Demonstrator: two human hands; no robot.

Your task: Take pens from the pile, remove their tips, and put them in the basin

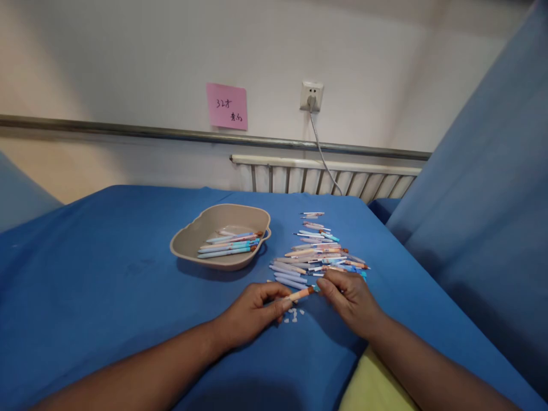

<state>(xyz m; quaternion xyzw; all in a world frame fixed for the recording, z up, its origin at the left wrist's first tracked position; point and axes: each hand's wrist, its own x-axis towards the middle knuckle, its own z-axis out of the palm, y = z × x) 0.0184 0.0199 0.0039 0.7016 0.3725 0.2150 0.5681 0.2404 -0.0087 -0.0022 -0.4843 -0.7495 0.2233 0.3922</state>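
Note:
My left hand point(257, 311) holds a pen point(300, 294) with a peach barrel, a brown band and a teal end, pointing to the right. My right hand point(351, 299) has its thumb and fingers pinched at the teal end; the fingertips partly hide that end. Several small white bits point(293, 314) lie on the blue sheet point(141, 319) just below the pen. Beyond my hands spreads a pile of pens and slim pen parts point(317, 254), in pale blue, peach, white and brown.
A beige basin point(222, 264) with several pens point(229, 249) in it stands left of the pile. Yellow cloth point(377, 385) lies under my right forearm. A blue curtain point(483, 171) hangs at the right. Behind are a rail point(149, 131), a plugged socket point(311, 96) and a pink note point(226, 107).

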